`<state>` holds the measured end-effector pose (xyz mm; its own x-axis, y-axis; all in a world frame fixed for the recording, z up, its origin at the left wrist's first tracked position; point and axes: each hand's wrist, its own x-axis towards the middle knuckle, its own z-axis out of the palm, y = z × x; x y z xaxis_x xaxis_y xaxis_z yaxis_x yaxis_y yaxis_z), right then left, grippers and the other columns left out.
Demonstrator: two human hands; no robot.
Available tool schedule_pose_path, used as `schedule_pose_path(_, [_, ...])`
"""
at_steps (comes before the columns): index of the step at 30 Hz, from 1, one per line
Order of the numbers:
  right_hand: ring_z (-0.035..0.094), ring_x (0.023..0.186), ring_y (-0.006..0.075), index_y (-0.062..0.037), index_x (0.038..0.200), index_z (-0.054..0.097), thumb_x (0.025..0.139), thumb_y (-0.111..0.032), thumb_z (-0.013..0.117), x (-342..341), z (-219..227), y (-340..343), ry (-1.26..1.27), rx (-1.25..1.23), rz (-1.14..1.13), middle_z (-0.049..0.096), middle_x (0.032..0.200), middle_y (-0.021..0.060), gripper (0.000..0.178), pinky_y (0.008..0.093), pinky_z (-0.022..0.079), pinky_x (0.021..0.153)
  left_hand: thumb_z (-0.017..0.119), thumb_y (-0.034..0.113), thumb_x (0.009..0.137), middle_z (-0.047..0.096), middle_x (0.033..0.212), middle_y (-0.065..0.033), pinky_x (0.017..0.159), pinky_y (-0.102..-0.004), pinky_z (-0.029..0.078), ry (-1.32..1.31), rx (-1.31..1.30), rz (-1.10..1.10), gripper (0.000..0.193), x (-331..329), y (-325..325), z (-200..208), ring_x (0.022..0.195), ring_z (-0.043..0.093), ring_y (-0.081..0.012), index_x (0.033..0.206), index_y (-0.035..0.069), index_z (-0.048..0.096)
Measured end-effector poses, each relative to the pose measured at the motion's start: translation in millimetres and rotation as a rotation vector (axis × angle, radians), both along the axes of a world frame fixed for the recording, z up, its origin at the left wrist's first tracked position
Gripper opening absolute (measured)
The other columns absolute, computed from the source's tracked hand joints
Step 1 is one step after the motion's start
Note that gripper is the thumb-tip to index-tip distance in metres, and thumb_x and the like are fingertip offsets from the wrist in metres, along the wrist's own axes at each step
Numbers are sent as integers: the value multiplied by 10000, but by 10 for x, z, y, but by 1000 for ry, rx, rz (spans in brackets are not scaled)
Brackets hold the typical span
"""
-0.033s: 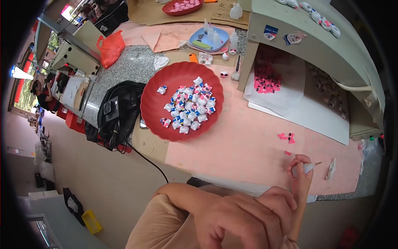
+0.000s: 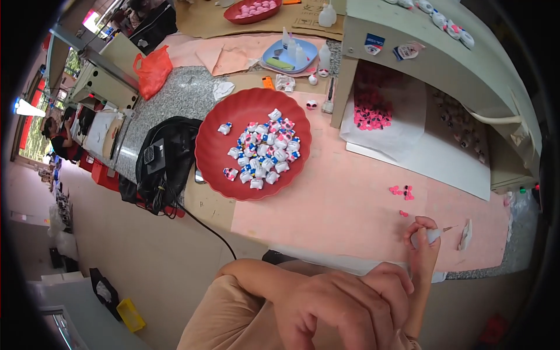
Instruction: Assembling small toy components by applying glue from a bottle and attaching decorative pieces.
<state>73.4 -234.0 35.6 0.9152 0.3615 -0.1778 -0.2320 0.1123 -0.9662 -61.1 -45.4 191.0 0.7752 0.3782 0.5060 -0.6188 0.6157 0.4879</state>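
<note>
My right hand (image 2: 422, 232) is closed around a small white squeeze bottle (image 2: 433, 235) with a thin needle tip pointing right, above the pink sheet (image 2: 326, 198). Large at the bottom, my left hand (image 2: 344, 303) reaches across by my right forearm. Its fingers are curled, and their tips and anything in them are hidden. Just beyond my right hand lie small pink pieces (image 2: 403, 191), some with dark parts. A crumpled white wipe (image 2: 465, 235) rests right of the needle. Farther left, a red scalloped bowl (image 2: 219, 157) holds many small white figures (image 2: 268, 146) with blue and pink parts.
A grey booth (image 2: 350, 87) at the right shelters white paper bearing pink pieces (image 2: 372, 111). White figures (image 2: 446, 23) line its top. Behind the bowl stands a blue tray (image 2: 294, 69) with bottles. A black bag (image 2: 169, 149) with a cable lies left. Another person (image 2: 58, 137) sits far left.
The whole view has shifted very slightly, so the bowl and booth appear a little farther left. Both hands keep their pose.
</note>
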Motion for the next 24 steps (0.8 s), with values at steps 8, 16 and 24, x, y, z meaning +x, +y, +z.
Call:
schedule_pose_path(8, [556, 697, 111, 12, 1101, 577, 926, -76, 565, 53, -61, -252, -60, -70, -74, 611, 792, 56, 197, 248, 461, 661, 790, 309, 784, 699, 797, -12, 784, -295, 315, -85, 85, -509, 244, 373, 176, -276, 790, 592, -165, 855, 101, 684])
schedule_pose_path(16, [587, 755, 101, 12, 1099, 595, 923, -68, 584, 104, -5, -386, -112, -82, -121, 631, 828, 51, 193, 233, 475, 680, 619, 181, 906, 655, 949, -48, 901, -408, 393, -194, 239, -499, 118, 504, -130, -427, 881, 547, -201, 791, 157, 617])
schedule_pose_path(24, [597, 819, 86, 2, 1098, 593, 920, -84, 609, 437, 63, -658, -167, -79, -243, 641, 883, 40, 198, 225, 486, 743, 656, 210, 881, 407, 1382, -164, 1057, -424, 367, 518, 987, -127, 622, 2156, -385, -846, 1280, 418, -275, 1399, 38, 358])
